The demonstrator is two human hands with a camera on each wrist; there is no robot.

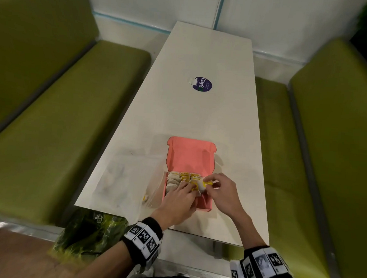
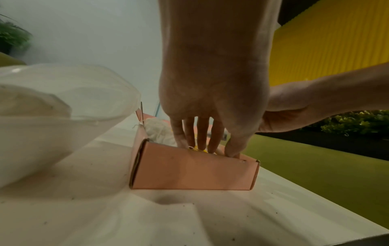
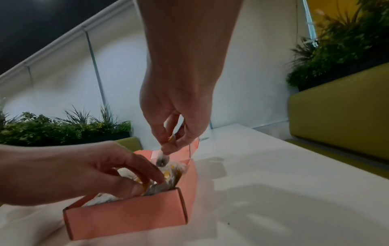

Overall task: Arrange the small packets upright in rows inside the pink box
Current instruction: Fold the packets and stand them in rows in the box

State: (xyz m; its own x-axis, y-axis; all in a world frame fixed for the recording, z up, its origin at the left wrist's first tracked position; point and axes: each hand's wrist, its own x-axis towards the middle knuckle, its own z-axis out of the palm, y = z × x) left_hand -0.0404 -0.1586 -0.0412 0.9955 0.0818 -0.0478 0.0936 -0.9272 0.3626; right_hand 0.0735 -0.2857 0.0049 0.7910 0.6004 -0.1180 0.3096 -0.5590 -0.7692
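The pink box (image 1: 204, 205) stands open near the table's front edge, its lid (image 1: 191, 156) folded back. Small white packets (image 1: 176, 178) with yellow tags stand in rows inside it. My left hand (image 1: 185, 190) reaches into the box with straight fingers (image 2: 202, 138) resting on the packets (image 3: 168, 176). My right hand (image 1: 208, 184) pinches one packet (image 3: 163, 160) by its top, just above the box's right side (image 3: 191, 173). That packet (image 1: 202, 185) hangs over the row. The box's near wall (image 2: 189, 171) hides the packets' lower parts.
A clear plastic bag (image 1: 125, 182) lies left of the box, touching it, also seen as the clear plastic bag (image 2: 52, 108). A round purple sticker (image 1: 202, 84) sits mid-table. Green benches (image 1: 60, 119) flank the white table (image 1: 233, 131). A green bag (image 1: 89, 230) lies below the front edge.
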